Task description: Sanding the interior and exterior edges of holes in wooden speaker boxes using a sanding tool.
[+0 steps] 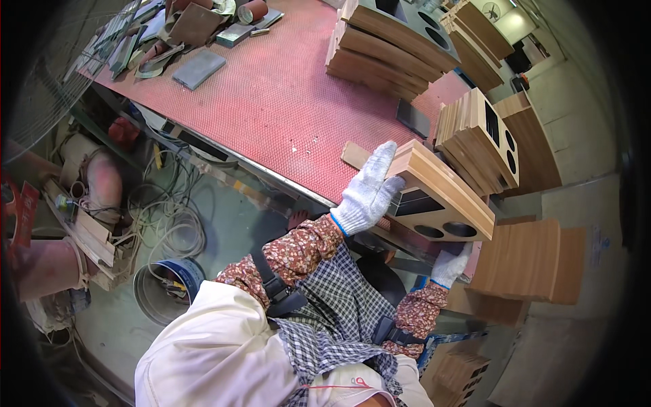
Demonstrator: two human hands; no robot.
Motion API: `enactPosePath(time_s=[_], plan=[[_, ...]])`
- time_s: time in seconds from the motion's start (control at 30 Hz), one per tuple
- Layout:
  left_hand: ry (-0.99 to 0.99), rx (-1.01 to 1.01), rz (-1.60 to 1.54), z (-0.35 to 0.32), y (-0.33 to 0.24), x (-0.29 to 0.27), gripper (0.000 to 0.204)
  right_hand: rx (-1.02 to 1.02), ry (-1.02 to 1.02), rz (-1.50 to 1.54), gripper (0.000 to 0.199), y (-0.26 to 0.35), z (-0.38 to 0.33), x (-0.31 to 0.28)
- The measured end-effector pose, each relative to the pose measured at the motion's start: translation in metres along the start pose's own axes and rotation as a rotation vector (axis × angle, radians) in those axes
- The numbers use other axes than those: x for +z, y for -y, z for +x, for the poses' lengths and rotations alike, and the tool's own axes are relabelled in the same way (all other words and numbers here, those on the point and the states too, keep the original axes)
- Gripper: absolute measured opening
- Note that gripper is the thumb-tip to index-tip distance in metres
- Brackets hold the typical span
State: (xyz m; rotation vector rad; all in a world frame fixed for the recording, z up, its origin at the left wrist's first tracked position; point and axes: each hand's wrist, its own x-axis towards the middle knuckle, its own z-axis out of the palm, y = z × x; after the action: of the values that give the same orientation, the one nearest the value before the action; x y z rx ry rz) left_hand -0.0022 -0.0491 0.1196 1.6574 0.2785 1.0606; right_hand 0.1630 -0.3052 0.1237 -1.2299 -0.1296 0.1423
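My left hand (366,197), in a pale knitted glove, lies against the left end of a small stack of wooden panels (451,203) tilted at the table's edge. Its fingers are stretched out and the thumb is apart, touching the wood. The front panel has a dark rectangular opening and two dark round holes. My right hand (449,266), gloved too, is just below the panels' lower right part; its fingers are partly hidden, so I cannot tell whether they grip. Beside the left fingertips, a small wooden strip (354,155) lies on the red table (271,102).
More cut-out panels (478,142) and a taller stack (390,51) stand to the right. Sanding blocks and abrasive scraps (196,27) are heaped far left, near a grey block (199,69). Coiled hoses (169,230) and a blue bucket (166,288) are on the floor.
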Motion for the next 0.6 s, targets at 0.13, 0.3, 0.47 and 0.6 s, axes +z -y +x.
enactPosePath(time_s=[0.13,0.3,0.47,0.6], plan=[[-0.006,0.015,0.016,0.000,-0.001,-0.001,0.071,-0.004,0.035,0.004,0.056,-0.003,0.001,-0.003],[-0.007,0.011,-0.011,-0.001,0.001,0.000,0.069,-0.044,-0.018,-0.018,0.061,0.001,-0.010,0.015],[0.020,-0.068,-0.033,0.000,-0.008,0.001,0.070,-0.072,-0.058,-0.046,0.065,-0.017,0.003,-0.015],[-0.006,-0.063,-0.024,-0.004,-0.005,-0.006,0.072,-0.061,-0.159,-0.110,0.066,-0.021,-0.003,-0.001]])
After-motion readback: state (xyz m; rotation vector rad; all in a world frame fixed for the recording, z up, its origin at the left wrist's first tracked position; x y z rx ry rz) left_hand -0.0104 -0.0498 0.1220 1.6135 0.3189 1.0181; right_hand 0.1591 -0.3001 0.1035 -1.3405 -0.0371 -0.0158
